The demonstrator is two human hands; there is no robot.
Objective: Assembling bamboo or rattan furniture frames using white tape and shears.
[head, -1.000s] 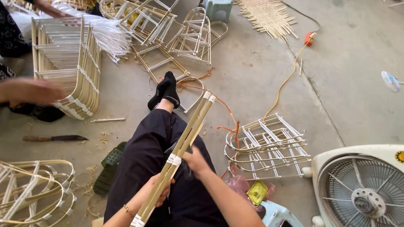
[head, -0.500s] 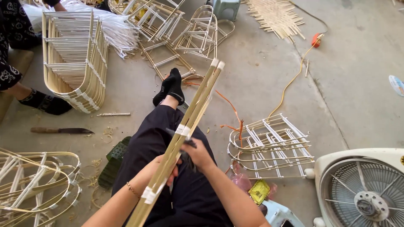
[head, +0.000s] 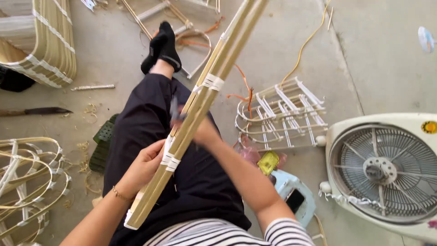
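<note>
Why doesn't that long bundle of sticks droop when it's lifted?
The bundle of bamboo strips probably stays stiff, since it runs straight past the left hand. White tape bands likely stop the strips sliding apart. It seems light: loosely held.

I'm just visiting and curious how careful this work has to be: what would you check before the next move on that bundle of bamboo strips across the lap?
1. Left hand grips the bamboo bundle by the lower tape band: ok.
2. Right hand is on the bundle further up: ok, though blurred.
3. What the right hand holds, perhaps a small blade: cannot tell.
4. White tape bands hold the strips together: ok.
5. Lower end of the bundle rests over the lap, upper end runs out of view: cannot tell what it might hit.
6. Big knife lies on the floor away from the legs: ok.
</note>
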